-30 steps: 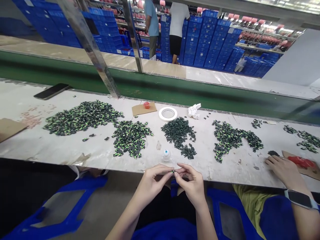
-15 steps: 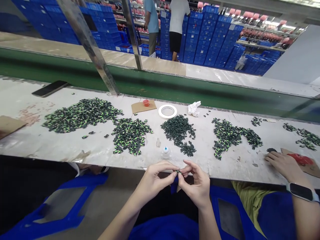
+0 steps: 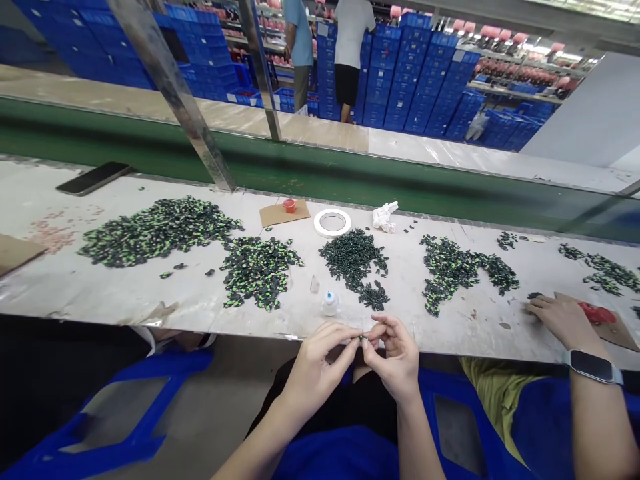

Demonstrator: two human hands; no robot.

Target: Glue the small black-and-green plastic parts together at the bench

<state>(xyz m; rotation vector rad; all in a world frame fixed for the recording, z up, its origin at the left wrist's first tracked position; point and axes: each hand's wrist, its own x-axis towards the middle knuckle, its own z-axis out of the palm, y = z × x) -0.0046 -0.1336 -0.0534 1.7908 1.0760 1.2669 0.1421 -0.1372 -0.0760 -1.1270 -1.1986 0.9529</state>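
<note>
A small dark piece is pinched between the fingertips of my left hand and my right hand, just past the table's near edge. My fingers cover most of it, and its exact kind is too small to make out. Beyond my hands stands a small clear bottle with a blue tip. Behind that lies a heap of plain dark green pieces. To its left is a heap of black pieces with bright green spots, and a similar heap lies to the right.
A roll of white tape, crumpled tissue and cardboard with a red cap lie farther back. A larger heap and a phone are left. At right, a co-worker's hand rests near red material.
My two hands have shifted slightly right relative to the table, still pinching the small piece together. The camera view has moved a little. The co-worker's hand at right has moved slightly.
</note>
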